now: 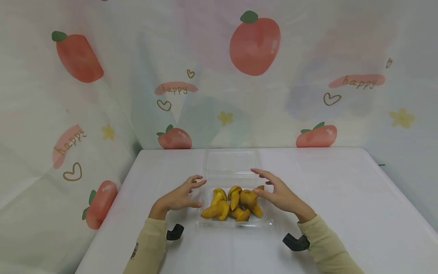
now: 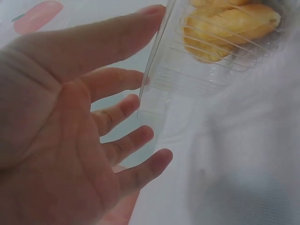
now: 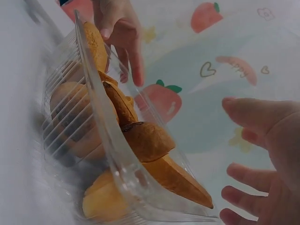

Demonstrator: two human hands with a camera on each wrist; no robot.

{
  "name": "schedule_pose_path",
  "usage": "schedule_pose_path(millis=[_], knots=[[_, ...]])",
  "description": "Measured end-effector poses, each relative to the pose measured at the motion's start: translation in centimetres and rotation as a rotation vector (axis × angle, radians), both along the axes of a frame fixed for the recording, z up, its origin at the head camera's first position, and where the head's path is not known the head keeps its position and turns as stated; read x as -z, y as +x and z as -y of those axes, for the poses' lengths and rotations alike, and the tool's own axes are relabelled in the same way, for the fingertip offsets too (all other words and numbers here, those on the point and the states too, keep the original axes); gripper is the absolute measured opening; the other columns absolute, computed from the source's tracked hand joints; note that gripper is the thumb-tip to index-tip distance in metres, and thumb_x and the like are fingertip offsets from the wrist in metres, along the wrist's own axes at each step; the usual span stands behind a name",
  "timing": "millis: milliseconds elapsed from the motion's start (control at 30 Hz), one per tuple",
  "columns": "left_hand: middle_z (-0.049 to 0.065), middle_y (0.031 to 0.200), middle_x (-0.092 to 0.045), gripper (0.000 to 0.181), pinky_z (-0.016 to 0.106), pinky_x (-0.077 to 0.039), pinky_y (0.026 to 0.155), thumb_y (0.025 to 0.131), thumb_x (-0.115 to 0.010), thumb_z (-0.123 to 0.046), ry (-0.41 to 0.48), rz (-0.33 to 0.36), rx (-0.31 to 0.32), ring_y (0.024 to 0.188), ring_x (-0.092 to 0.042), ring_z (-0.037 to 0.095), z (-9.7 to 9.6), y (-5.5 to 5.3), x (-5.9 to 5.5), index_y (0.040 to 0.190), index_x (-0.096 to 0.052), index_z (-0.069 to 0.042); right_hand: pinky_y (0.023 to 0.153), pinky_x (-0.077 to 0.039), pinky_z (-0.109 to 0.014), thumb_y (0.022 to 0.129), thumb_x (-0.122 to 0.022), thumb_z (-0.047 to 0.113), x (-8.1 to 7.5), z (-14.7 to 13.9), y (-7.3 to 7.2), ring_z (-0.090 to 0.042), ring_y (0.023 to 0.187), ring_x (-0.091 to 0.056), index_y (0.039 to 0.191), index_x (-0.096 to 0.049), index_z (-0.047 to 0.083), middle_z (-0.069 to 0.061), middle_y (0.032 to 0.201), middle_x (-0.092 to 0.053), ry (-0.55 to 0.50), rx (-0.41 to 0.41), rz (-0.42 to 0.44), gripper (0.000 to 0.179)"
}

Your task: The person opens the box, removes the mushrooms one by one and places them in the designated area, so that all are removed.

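Note:
A clear plastic clamshell box point(image 1: 236, 223) stands on the table, its lid point(image 1: 230, 161) folded back toward the wall. Several yellow-brown mushrooms point(image 1: 213, 211) fill the tray, stems pointing various ways. At the box's left side is my left hand point(image 1: 176, 198), fingers spread; its thumb tip point(image 2: 152, 11) and forefinger come right at the rim in the left wrist view. My right hand point(image 1: 282, 196) hovers by the right side with fingers extended, its thumb overlapping a mushroom in the head view. In the right wrist view, that hand point(image 3: 281, 159) shows a gap from the ribbed tray point(image 3: 101, 117).
A white-covered table point(image 1: 342, 190) carries the box. Behind and to the left hang white cloth walls point(image 1: 205, 49) printed with red fruit, hearts and the word happy. Black curved pieces point(image 1: 295, 242) stick out beside both sleeves at the wrists.

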State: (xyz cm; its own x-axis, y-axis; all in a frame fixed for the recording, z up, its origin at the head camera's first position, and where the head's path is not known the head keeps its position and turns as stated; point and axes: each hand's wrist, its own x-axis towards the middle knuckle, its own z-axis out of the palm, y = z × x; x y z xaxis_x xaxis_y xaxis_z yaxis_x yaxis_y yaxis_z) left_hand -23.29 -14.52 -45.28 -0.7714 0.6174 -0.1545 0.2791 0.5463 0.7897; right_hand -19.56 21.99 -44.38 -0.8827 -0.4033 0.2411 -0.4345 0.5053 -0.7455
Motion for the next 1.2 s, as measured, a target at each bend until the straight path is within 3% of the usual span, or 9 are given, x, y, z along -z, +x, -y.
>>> schedule_pose_path(millis=[167,367,600,767,867,1000,1200], knots=[[0.017,0.168,-0.013,0.08,0.069,-0.028,0.117,0.092,-0.075,-0.015,-0.002,-0.008,0.004,0.147,-0.032,0.049,0.0,0.1,-0.2,0.158,-0.032,-0.006,0.11,-0.038,-0.067,0.095,-0.071,0.018,0.0,-0.1,0.2,-0.043,0.14,-0.045,0.148,-0.05,0.01,-0.016,0.151,-0.051,0.073,-0.054,0.023,0.057],[0.018,0.167,-0.014,0.08,0.068,-0.03,0.117,0.092,-0.075,-0.016,-0.007,-0.024,0.017,0.147,-0.032,0.047,0.1,0.0,-0.2,0.158,-0.032,-0.005,0.112,-0.038,-0.066,0.092,-0.073,0.013,0.3,-0.1,0.3,-0.041,0.137,-0.05,0.144,-0.054,0.009,-0.015,0.148,-0.055,0.125,-0.103,0.045,0.056],[0.019,0.167,-0.014,0.08,0.066,-0.032,0.116,0.092,-0.075,-0.017,-0.01,-0.034,0.032,0.148,-0.031,0.045,0.2,-0.1,-0.1,0.158,-0.032,-0.005,0.106,-0.044,-0.062,0.093,-0.072,0.017,0.3,-0.1,0.5,-0.039,0.13,-0.056,0.138,-0.058,0.005,-0.012,0.138,-0.064,0.204,-0.142,-0.044,0.049],[0.017,0.167,-0.014,0.08,0.067,-0.031,0.117,0.091,-0.075,-0.017,-0.013,-0.025,0.02,0.149,-0.029,0.045,0.2,-0.1,0.0,0.158,-0.032,-0.005,0.099,-0.051,-0.051,0.094,-0.071,0.016,0.0,-0.2,0.7,-0.03,0.117,-0.064,0.136,-0.06,0.004,-0.01,0.132,-0.067,0.255,-0.186,-0.108,0.045],[0.016,0.168,-0.014,0.08,0.067,-0.03,0.117,0.091,-0.076,-0.017,-0.016,-0.014,0.009,0.15,-0.029,0.045,0.1,-0.1,-0.1,0.158,-0.033,-0.007,0.094,-0.047,-0.045,0.094,-0.071,0.015,-0.1,-0.1,0.8,-0.027,0.113,-0.063,0.138,-0.058,0.007,-0.009,0.131,-0.067,0.279,-0.187,-0.082,0.047],[0.016,0.168,-0.014,0.08,0.067,-0.03,0.118,0.091,-0.076,-0.016,-0.02,-0.014,0.007,0.149,-0.03,0.045,0.2,0.0,-0.1,0.158,-0.033,-0.008,0.092,-0.034,-0.041,0.091,-0.073,0.015,-0.1,0.1,1.0,-0.03,0.121,-0.059,0.141,-0.058,0.01,-0.008,0.135,-0.065,0.294,-0.155,-0.03,0.052],[0.017,0.167,-0.015,0.08,0.067,-0.031,0.117,0.091,-0.076,-0.016,-0.016,-0.025,0.023,0.149,-0.031,0.044,0.2,-0.1,-0.1,0.158,-0.033,-0.006,0.093,-0.027,-0.042,0.087,-0.077,0.013,0.0,0.4,1.1,-0.03,0.123,-0.059,0.143,-0.057,0.014,-0.007,0.135,-0.066,0.306,-0.113,-0.001,0.059]])
